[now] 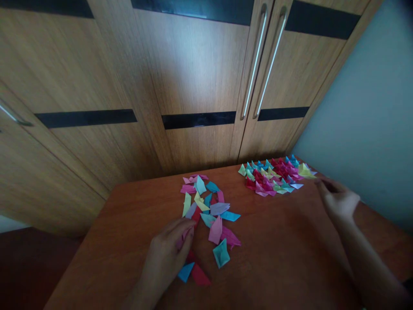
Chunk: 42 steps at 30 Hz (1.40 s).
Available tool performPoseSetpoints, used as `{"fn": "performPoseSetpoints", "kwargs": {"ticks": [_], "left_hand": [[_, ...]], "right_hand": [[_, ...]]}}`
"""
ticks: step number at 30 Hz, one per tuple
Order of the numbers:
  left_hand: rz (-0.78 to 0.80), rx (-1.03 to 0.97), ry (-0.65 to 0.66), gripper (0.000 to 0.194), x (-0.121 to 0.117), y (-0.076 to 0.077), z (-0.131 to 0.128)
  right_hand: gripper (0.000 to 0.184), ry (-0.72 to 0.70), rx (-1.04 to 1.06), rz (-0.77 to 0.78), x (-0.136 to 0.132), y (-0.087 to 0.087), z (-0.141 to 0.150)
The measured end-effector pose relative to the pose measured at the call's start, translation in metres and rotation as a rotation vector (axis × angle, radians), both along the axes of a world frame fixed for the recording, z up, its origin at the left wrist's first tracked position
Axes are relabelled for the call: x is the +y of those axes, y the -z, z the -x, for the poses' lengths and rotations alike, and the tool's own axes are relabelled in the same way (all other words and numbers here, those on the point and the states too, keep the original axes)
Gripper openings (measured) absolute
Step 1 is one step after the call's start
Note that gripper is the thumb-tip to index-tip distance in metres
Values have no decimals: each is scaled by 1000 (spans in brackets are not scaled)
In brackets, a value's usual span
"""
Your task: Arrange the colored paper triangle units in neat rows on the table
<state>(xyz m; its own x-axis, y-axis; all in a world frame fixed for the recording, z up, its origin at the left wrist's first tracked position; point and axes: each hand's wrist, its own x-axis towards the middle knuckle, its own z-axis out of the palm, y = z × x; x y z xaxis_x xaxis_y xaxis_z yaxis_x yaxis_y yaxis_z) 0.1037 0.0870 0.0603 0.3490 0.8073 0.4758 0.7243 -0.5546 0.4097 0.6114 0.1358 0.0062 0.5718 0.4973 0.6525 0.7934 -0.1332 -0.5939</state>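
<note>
While I look down through the head camera, the nearest thing I have is the left hand (166, 252), its thumb and fingers closed on a small pink piece (183, 238) of folded paper, partly hidden by the grip. Just beside it, a blue piece (186, 272) and a red piece (200, 275) lie against each other on the brown desk (129, 241). To the right of these I see a teal piece (221, 254), opened into a little boat shape. Beyond it stretches a loose scatter (220, 209) of flat folded papers in pink, lilac, yellow, green and blue, some overlapping.

Over on my right, the right hand (338, 200) reaches out with its fingers bent and nearly together at the tip of a yellow piece (305, 171); I cannot tell whether they grip it or only touch it. That piece sits at the right end of a close-packed group (266, 187) of pointed paper shapes, toward the far right corner.

Behind the desk I have a wooden cabinet (200, 150) with black strips (198, 120) and long metal handles (254, 60), and a pale blue-grey wall (364, 120) at right.
</note>
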Motion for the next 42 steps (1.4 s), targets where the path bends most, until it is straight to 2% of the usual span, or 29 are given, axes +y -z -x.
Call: {"fn": "performPoseSetpoints", "kwargs": {"ticks": [3,5,7,10,16,25,28,30,31,34,37,39,42], "left_hand": [[16,8,4,20,0,-1,0],[32,5,2,20,1,-1,0],[48,-1,-2,20,3,0,2],[64,7,-14,21,4,4,5],[73,13,-14,21,5,6,6],[94,11,-14,21,5,6,7],[98,6,-21,20,5,6,7],[93,-7,-20,20,5,7,6],[92,-16,-19,20,5,7,6],[105,-39,-10,19,4,7,4],[130,-31,9,19,1,7,1],[137,-7,22,19,-1,6,-2],[157,57,64,19,-7,1,-12]], "right_hand": [[25,155,-50,240,-3,15,-43],[27,206,-73,415,-3,21,-58],[30,198,-90,545,-2,25,-63],[36,157,-78,640,1,26,-58],[38,164,-30,694,13,25,-48],[33,123,-48,604,19,32,-49],[32,180,-110,522,16,29,-43],[30,174,-178,388,14,23,-29],[29,126,-211,304,14,20,-17],[28,-187,-263,98,15,5,38],[23,-520,-180,72,20,-9,111],[20,-693,-138,80,24,-14,158],[19,-903,-83,198,26,-15,215]]}}
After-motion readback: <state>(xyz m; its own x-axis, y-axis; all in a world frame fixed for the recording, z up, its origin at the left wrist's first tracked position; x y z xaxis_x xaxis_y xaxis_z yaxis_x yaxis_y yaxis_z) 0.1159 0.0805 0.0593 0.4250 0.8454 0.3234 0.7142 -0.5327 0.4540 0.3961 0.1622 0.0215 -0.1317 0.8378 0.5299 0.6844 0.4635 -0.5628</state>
